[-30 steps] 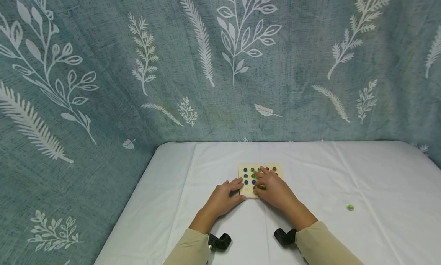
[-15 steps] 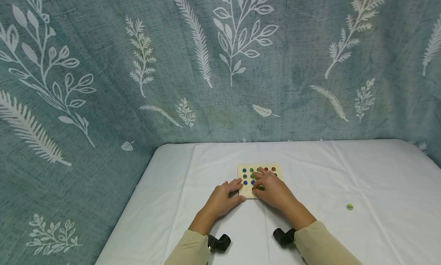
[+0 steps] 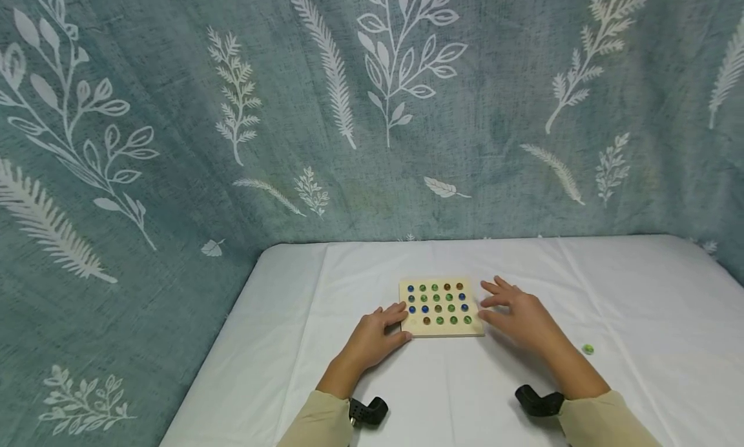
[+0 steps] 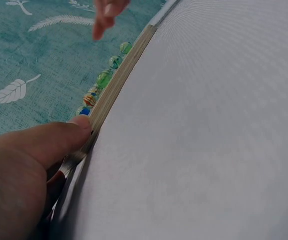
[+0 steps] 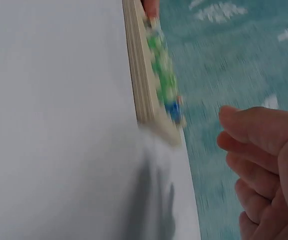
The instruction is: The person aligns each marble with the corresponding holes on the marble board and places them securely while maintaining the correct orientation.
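Note:
A pale wooden board [image 3: 446,329] lies flat in the head view, with rows of blue, green and brown glass marbles [image 3: 437,298] in its hollows. One hollow at its front left corner holds no marble. My left hand [image 3: 374,336] holds that corner, fingers at the left side and thumb at the front edge; in the left wrist view the thumb [image 4: 66,140] presses the board's edge [image 4: 123,75]. Just right of the board, my right hand [image 3: 520,318] is apart from it with loosely bent fingers and holds nothing. A loose green marble [image 3: 588,349] lies farther right.
A white cloth [image 3: 325,292] covers the table. Behind it and along the left hangs a teal curtain [image 3: 349,195] with white leaf prints. Each wrist wears a black camera mount, the left mount [image 3: 369,411] and the right mount [image 3: 539,402].
My right hand has left the marbles and moved right, past the board's right edge, uncovering the rows. My left hand stays at the corner. The view has shifted slightly.

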A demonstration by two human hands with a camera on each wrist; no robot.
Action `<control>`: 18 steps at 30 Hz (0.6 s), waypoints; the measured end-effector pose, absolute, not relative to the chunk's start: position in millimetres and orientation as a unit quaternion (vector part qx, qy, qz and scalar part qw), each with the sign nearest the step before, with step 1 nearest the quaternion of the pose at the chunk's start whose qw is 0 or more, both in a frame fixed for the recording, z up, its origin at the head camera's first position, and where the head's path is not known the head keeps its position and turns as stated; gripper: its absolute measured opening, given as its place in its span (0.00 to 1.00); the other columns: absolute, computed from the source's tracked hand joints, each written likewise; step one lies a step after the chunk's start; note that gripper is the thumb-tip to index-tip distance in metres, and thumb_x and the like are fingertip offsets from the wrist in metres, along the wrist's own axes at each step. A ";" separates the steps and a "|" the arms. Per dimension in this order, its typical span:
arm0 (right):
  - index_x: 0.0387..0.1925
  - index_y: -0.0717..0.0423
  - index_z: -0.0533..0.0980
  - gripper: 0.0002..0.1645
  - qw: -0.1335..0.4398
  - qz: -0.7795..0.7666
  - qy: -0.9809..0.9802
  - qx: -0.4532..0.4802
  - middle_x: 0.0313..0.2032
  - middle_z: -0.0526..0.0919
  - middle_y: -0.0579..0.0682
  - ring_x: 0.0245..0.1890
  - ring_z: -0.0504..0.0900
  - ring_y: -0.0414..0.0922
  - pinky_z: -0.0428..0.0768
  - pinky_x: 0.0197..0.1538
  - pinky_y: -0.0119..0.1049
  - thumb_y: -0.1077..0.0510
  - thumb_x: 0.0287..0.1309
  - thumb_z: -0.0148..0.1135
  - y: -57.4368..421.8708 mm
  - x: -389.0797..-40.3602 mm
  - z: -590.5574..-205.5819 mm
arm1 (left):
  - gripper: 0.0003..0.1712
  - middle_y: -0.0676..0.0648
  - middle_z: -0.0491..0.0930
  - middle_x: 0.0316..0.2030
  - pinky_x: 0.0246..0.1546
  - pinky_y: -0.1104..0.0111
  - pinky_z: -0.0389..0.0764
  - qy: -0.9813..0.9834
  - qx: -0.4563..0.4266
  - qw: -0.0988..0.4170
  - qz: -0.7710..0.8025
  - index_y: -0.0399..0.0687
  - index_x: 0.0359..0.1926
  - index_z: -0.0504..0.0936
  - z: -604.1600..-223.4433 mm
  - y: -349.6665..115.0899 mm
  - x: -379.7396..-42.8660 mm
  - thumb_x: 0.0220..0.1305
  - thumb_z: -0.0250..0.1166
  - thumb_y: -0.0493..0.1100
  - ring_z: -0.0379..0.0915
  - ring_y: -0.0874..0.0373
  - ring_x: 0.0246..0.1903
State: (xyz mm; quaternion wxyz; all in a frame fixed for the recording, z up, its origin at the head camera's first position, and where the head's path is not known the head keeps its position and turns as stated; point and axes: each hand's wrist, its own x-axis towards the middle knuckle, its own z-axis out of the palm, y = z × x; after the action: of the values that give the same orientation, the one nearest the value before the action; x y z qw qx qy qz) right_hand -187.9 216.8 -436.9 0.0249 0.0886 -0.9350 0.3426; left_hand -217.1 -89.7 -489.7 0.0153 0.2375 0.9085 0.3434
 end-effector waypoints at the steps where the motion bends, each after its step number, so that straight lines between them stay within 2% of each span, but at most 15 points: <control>1: 0.48 0.60 0.84 0.21 0.022 0.342 -0.936 0.081 0.69 0.67 0.59 0.73 0.55 0.65 0.58 0.68 0.71 0.49 0.61 0.67 229.0 -184.2 -436.2 | 0.30 0.56 0.69 0.68 0.73 0.54 0.62 0.908 0.237 0.016 0.345 0.51 0.64 0.77 -489.3 -89.8 -216.3 0.64 0.67 0.54 0.61 0.45 0.70; 8: 0.57 0.62 0.79 0.35 -0.009 0.353 -0.935 0.021 0.71 0.62 0.62 0.72 0.55 0.67 0.61 0.62 0.74 0.38 0.63 0.62 309.3 -158.7 -436.3 | 0.30 0.55 0.69 0.68 0.74 0.55 0.62 0.904 0.244 0.016 0.349 0.49 0.64 0.77 -487.4 -88.1 -214.7 0.64 0.67 0.53 0.62 0.45 0.70; 13: 0.61 0.63 0.75 0.40 -0.022 0.357 -0.934 -0.015 0.71 0.59 0.63 0.70 0.54 0.71 0.60 0.62 0.74 0.34 0.64 0.58 343.8 -145.8 -443.8 | 0.30 0.55 0.69 0.68 0.73 0.54 0.62 0.905 0.246 0.015 0.348 0.50 0.65 0.77 -488.2 -87.1 -215.1 0.64 0.67 0.54 0.62 0.45 0.70; 16: 0.59 0.62 0.77 0.38 -0.027 0.372 -0.927 -0.024 0.71 0.58 0.59 0.73 0.51 0.66 0.57 0.64 0.74 0.35 0.63 0.59 352.4 -140.6 -449.1 | 0.30 0.55 0.69 0.68 0.73 0.54 0.62 0.905 0.244 0.014 0.348 0.50 0.65 0.77 -488.9 -88.7 -215.6 0.64 0.67 0.54 0.61 0.45 0.70; 17: 0.59 0.61 0.78 0.38 -0.032 0.382 -0.923 -0.028 0.72 0.58 0.56 0.76 0.49 0.57 0.56 0.66 0.73 0.34 0.63 0.59 354.0 -139.6 -450.9 | 0.30 0.55 0.69 0.68 0.73 0.54 0.62 0.905 0.242 0.014 0.350 0.50 0.65 0.77 -488.6 -89.5 -215.4 0.64 0.67 0.54 0.61 0.45 0.70; 18: 0.58 0.61 0.78 0.37 -0.037 0.389 -0.920 -0.028 0.72 0.58 0.55 0.77 0.47 0.54 0.55 0.66 0.73 0.35 0.62 0.60 355.3 -138.9 -452.8 | 0.30 0.55 0.69 0.68 0.73 0.54 0.62 0.905 0.240 0.012 0.352 0.49 0.64 0.77 -488.6 -90.5 -215.3 0.64 0.68 0.53 0.61 0.45 0.70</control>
State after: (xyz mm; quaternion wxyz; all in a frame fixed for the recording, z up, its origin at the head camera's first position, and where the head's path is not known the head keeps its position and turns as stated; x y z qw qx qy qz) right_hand -138.9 355.3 -452.8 -0.0366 -0.0282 -0.9200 0.3891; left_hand -215.3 -90.5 -488.6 0.0124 0.2398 0.9047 0.3519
